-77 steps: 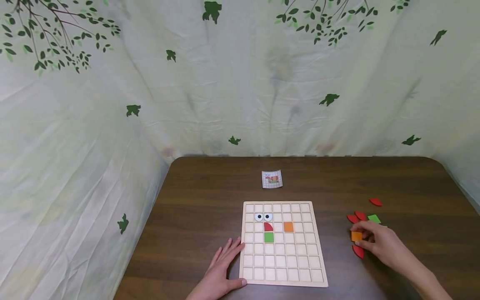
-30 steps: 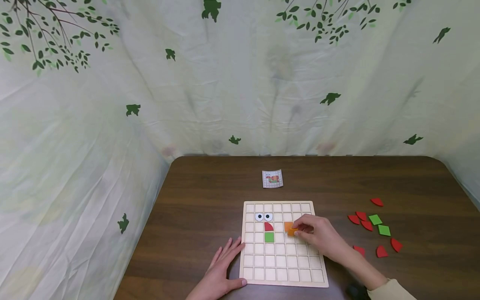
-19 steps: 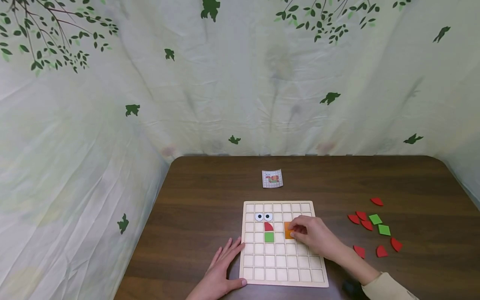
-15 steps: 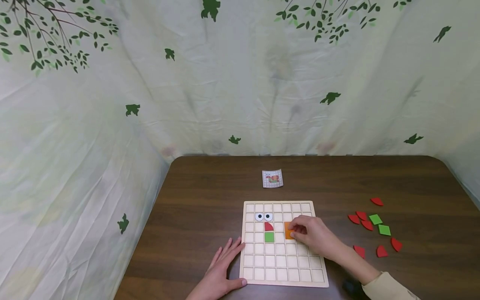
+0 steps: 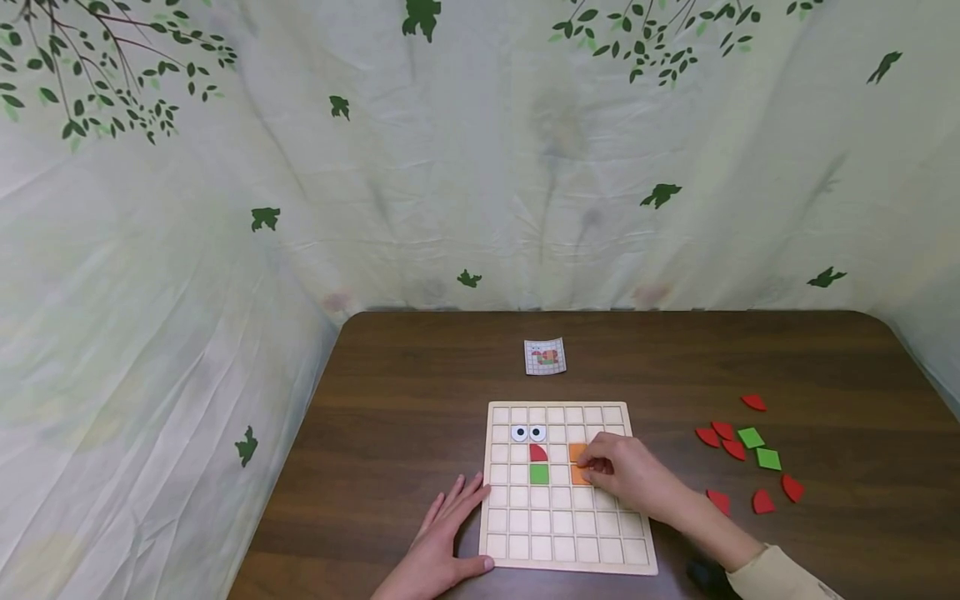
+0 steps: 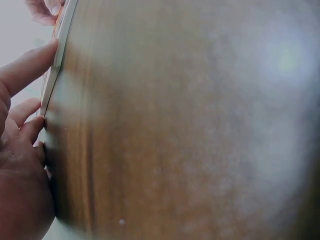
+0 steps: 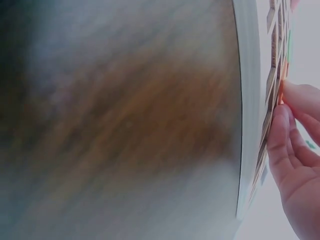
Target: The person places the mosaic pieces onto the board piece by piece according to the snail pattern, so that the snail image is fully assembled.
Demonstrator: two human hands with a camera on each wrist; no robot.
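A pale wooden grid board (image 5: 561, 523) lies on the table in the head view. My left hand (image 5: 441, 542) rests at its left side, fingers spread and straight, thumb on the lower left corner. Over the board's right part, my right hand (image 5: 626, 471) has thumb and fingertips curled at a square orange tile (image 5: 577, 477), which lies in a cell directly below another orange tile (image 5: 574, 451). The fingers hide part of both. Farther left on the grid are two round eye pieces (image 5: 520, 433), a red quarter-circle tile (image 5: 537, 452) and a green square tile (image 5: 538, 474).
Right of the board lie several loose red quarter-circle tiles (image 5: 763, 502) and two green tiles (image 5: 768, 459). A small picture card (image 5: 544, 357) with a printed grid sits behind the board. A leaf-patterned curtain (image 5: 480, 183) hangs behind the table (image 5: 420, 375).
My right hand has carried the orange tile from the loose pieces leftward onto the board. Since half a second ago the tile has shifted slightly nearer me, below the other one. My left hand stays put.
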